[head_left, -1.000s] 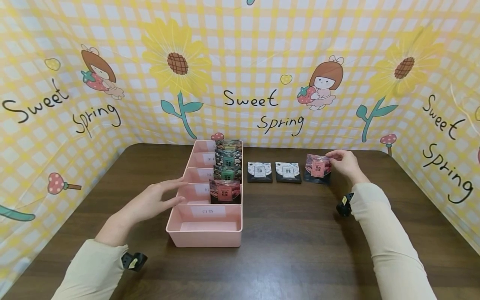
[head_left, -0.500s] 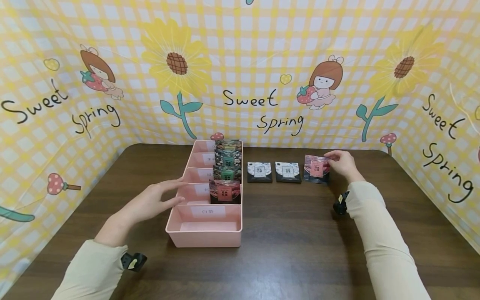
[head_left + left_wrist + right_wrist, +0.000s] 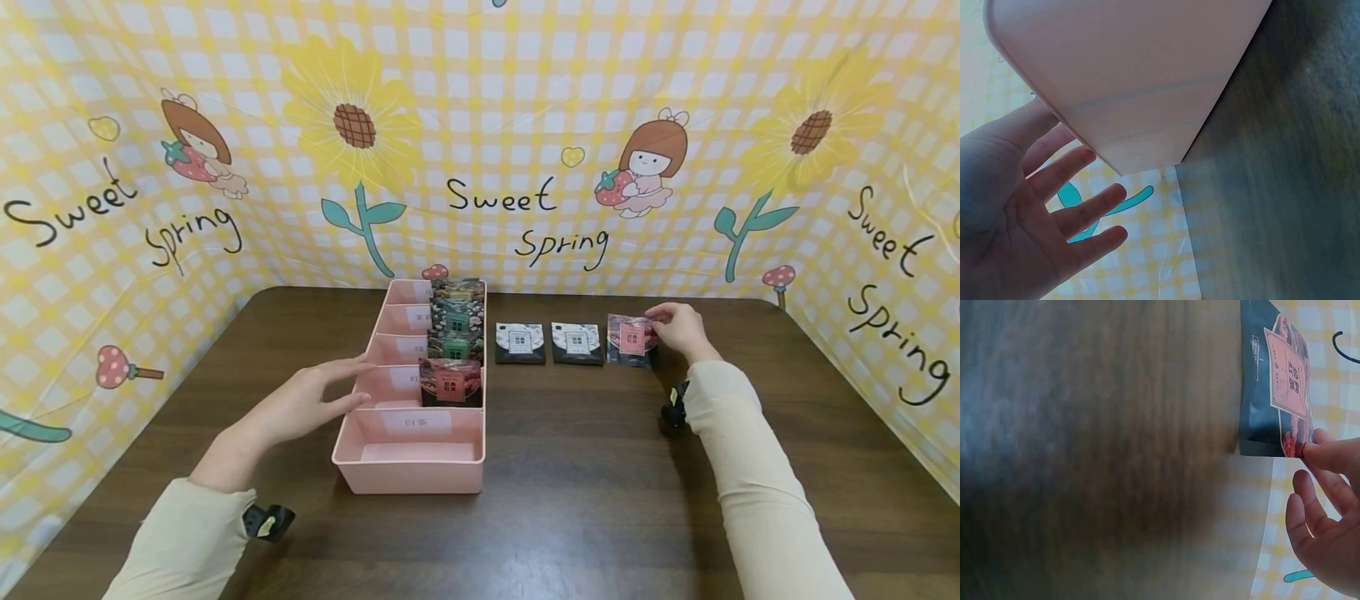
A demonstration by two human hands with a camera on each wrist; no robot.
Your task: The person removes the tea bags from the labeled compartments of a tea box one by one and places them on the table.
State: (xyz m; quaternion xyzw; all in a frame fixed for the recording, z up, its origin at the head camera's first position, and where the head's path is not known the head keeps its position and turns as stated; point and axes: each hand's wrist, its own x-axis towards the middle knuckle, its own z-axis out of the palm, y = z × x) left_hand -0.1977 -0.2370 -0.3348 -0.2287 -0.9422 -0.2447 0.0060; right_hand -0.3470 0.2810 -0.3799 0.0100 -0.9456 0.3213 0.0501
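Observation:
My right hand [image 3: 678, 329] pinches the upper right corner of a red and dark tea sachet [image 3: 631, 339] between thumb and fingers. In the right wrist view the sachet [image 3: 1282, 381] is at the table's surface, its remaining fingers loosely bent beneath. To its left lie two white and black tea sachets [image 3: 576, 344] in a row. My left hand [image 3: 296, 404] rests with fairly straight, spread fingers at the left rim of a long pink divided box [image 3: 408, 479]. Inside, a red sachet [image 3: 450, 383] leans in the second compartment from the front. Several green and dark sachets [image 3: 454, 344] stand behind it.
White paper labels [image 3: 417, 422] mark the compartments of the box. The brown wooden table [image 3: 570, 500] runs back to a yellow checked cloth [image 3: 495, 108], which also rises at both sides. A black wrist camera [image 3: 267, 522] sits at each cuff.
My right hand and forearm have shifted slightly left. The pinched red sachet has moved a little left and down, closer to the white sachets. My left hand has stayed at the box.

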